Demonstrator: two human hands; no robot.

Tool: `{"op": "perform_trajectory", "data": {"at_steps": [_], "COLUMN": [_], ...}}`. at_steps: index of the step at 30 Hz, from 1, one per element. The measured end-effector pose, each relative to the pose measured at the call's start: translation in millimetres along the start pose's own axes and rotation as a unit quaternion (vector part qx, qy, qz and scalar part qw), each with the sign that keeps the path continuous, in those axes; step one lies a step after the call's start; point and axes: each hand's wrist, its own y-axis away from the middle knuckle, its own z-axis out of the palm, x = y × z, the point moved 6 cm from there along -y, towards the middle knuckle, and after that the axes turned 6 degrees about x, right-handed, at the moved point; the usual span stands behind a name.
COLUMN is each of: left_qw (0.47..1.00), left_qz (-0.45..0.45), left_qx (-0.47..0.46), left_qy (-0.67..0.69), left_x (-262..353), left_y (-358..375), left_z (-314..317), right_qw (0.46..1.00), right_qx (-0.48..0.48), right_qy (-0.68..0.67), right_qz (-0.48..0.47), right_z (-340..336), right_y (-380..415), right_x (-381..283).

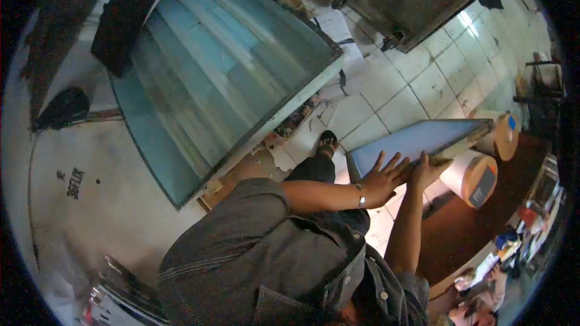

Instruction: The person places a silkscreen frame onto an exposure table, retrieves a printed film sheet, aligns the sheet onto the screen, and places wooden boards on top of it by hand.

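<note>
A framed panel (pixel 417 137) with a pale bluish face and worn edges stands tilted in front of me, above the tiled floor. My left hand (pixel 385 182), with a bracelet at its wrist, lies against the panel's near side, fingers spread. Beside it my right hand (pixel 428 172) has its fingers closed around the panel's near edge, thumb up along it. Just right of this hand is a thick white roll (pixel 465 175) with a brown end and a dark label.
A large glass-topped table (pixel 229 78) fills the left. Another roll (pixel 506 137) lies beyond the first, by a brown tabletop (pixel 462 238). A dark table (pixel 417 0) stands at the top, over white floor tiles (pixel 402 96). Blurred clutter lines the right edge.
</note>
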Motion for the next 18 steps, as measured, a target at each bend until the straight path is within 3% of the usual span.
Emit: {"op": "perform_trajectory", "data": {"at_steps": [2,4,5,6,7,8,9,11,13,15,18], "left_qw": [1.0,0.996,0.994,0.986,0.989,0.991,0.997,0.985,0.98,0.981,0.989], "left_qz": [0.008,-0.073,-0.096,-0.127,-0.112,-0.097,-0.04,-0.025,-0.022,-0.044,-0.097], "left_qx": [0.024,0.021,0.001,-0.067,-0.076,-0.085,-0.017,-0.016,-0.006,0.024,0.064], "left_qy": [0.001,0.035,0.06,0.088,0.054,0.02,-0.06,-0.173,-0.198,-0.188,-0.095], "left_x": [-0.1,-5.2,1.5,15.0,15.6,16.7,13.8,20.6,19.9,16.9,3.1], "left_y": [-2.4,-7.2,-10.5,-17.7,-17.0,-16.7,-11.2,-17.9,-28.6,-31.1,-39.1], "left_z": [5.3,2.6,2.7,-11.3,-8.2,-4.7,10.8,6.7,4.0,0.5,-1.5], "right_qw": [1.0,0.996,0.997,1.0,0.998,0.999,0.991,0.97,0.974,0.969,0.967], "right_qx": [-0.008,0.006,-0.033,-0.003,0.008,0.042,0.057,0.098,0.127,0.122,0.078], "right_qy": [0.018,0.072,-0.031,0.022,-0.059,-0.034,-0.116,-0.217,-0.168,-0.09,0.009], "right_qz": [-0.013,-0.051,0.057,0.018,-0.02,0.0,-0.018,0.054,0.085,0.195,0.242], "right_z": [4.2,1.7,4.1,-1.5,-4.5,-13.5,-25.1,-53.7,-60.3,-80.2,-78.9], "right_y": [6.6,-1.0,9.3,1.6,3.7,4.5,13.2,23.1,26.0,32.6,41.4], "right_x": [-3.0,23.5,4.0,30.6,32.2,45.9,49.1,54.7,167.6,227.8,369.9]}}
